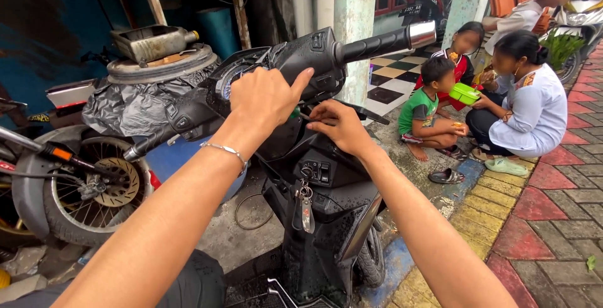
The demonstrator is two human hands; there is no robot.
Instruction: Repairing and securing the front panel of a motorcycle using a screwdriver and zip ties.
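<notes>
Two bare hands work at the handlebar cover of a black scooter (326,220), seen from above. Far left, a second motorcycle's front wheel (85,192) with its brake disc stands on the ground, and behind it a crumpled grey plastic sheet (135,107) covers a stack topped by a round lid and a battered metal oil can (151,41). Just right of that, the scooter's left handlebar end (147,145) points down toward the wheel.

The left hand (267,97), a thin silver bracelet (226,151) on its wrist, rests on the instrument panel (229,79); its grip is curled shut around a tool with a green handle (294,113), only a sliver of which shows under the fingers, thumb stretched toward the right switch housing. Just beside it the right hand (339,126) has its fingertips pressed together, pinching the slim metal shaft (312,118) that runs out of that handle, below the black switch housing. The right rubber handlebar sleeve (377,44) with a chrome end cap rises up and to the right.

Below the hands a bunch of keys (306,204) hangs from the ignition. Farther right, on the wet pavement edge, several people crouch or sit; a child in a green shirt (424,110) faces a green bowl (465,93) held by a person in a pale blue top (534,113). Red and yellow paving bricks (553,220) fill the right side.
</notes>
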